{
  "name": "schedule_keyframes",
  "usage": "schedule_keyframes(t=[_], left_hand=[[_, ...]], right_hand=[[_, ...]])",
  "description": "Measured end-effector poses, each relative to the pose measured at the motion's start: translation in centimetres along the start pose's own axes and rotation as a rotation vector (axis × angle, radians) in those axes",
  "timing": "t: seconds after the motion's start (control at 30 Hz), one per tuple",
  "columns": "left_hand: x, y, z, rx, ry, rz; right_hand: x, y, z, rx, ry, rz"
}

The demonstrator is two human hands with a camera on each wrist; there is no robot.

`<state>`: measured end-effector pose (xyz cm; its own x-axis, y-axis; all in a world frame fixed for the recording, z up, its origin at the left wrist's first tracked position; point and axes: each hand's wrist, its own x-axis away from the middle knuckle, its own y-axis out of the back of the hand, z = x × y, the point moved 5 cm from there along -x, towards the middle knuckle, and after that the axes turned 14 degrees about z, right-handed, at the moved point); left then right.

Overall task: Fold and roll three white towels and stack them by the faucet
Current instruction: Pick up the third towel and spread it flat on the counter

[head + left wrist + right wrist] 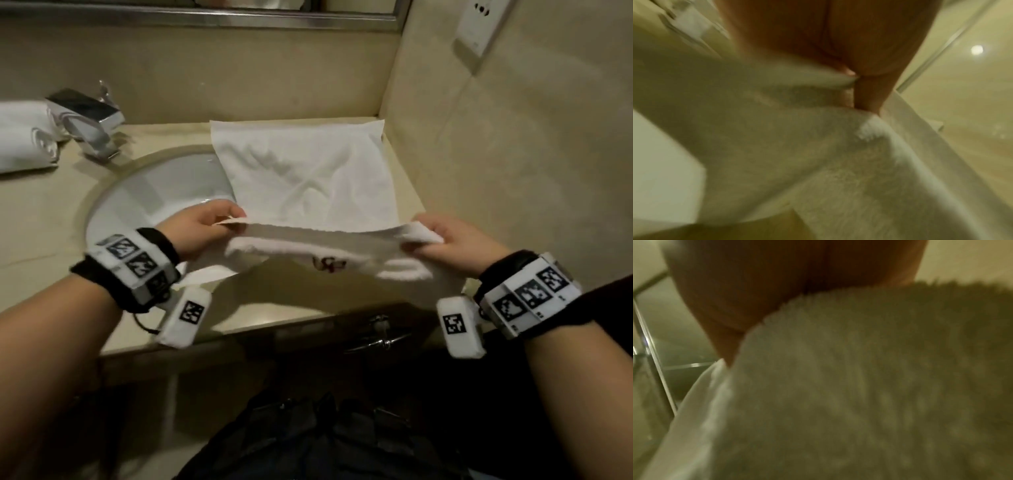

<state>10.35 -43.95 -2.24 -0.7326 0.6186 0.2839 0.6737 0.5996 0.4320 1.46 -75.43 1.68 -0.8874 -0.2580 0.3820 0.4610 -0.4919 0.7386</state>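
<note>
A white towel lies spread on the counter's right part, its near edge lifted. My left hand pinches the near left corner and my right hand grips the near right corner, holding the edge taut above the counter. A dark red logo shows on the hanging underside. Both wrist views are blurred: the left hand pinches cloth, and the towel fills the right wrist view under the right hand. A rolled white towel lies at far left beside the chrome faucet.
The white oval sink sits under the towel's left edge. A beige wall closes the counter's right side, with an outlet plate above. A mirror frame runs along the back. A dark bag lies on the floor below.
</note>
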Motion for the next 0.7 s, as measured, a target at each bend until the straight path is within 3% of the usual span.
schedule_keyframes(t=[0.07,0.17,0.23,0.27,0.33,0.4,0.43,0.47,0.5,0.6,0.7], left_hand=[[1.6,-0.4,0.1,0.03,0.012,0.125],[2.6,-4.3,2.3,-0.354,0.253,0.457],[2.6,-6.4,4.4,-0.461,0.348,0.562],[2.3,-6.7,5.3,-0.472,0.371,0.535],[1.3,-5.7,6.2,-0.575,0.365,0.317],[0.5,-4.3,7.0,-0.668,0.39,0.086],[0.4,-4.1,7.4,-0.712,0.433,0.058],[0.4,-4.2,7.7,-0.753,0.467,0.069],[0.4,-4.3,7.9,-0.785,0.48,0.074],[1.1,-4.3,7.9,-0.771,0.437,0.067],[2.3,-5.4,8.3,-0.78,0.451,0.364]], right_hand=[[-0.4,-2.6,-1.8,0.014,-0.091,0.18],[-1.1,-5.9,-4.1,-0.035,-0.201,0.359],[-1.7,-7.5,-5.6,-0.073,-0.277,0.427],[-2.0,-8.0,-6.4,-0.093,-0.307,0.433],[-2.7,-7.6,-8.2,-0.074,-0.368,0.304],[-3.5,-5.8,-10.6,0.015,-0.445,-0.026],[-3.5,-4.9,-11.2,-0.011,-0.494,-0.178],[-3.6,-4.5,-11.6,-0.06,-0.532,-0.251],[-4.0,-4.7,-11.8,-0.116,-0.562,-0.237],[-5.8,-6.0,-11.1,-0.195,-0.55,-0.07],[-7.1,-5.7,-10.2,-0.2,-0.538,-0.048]])
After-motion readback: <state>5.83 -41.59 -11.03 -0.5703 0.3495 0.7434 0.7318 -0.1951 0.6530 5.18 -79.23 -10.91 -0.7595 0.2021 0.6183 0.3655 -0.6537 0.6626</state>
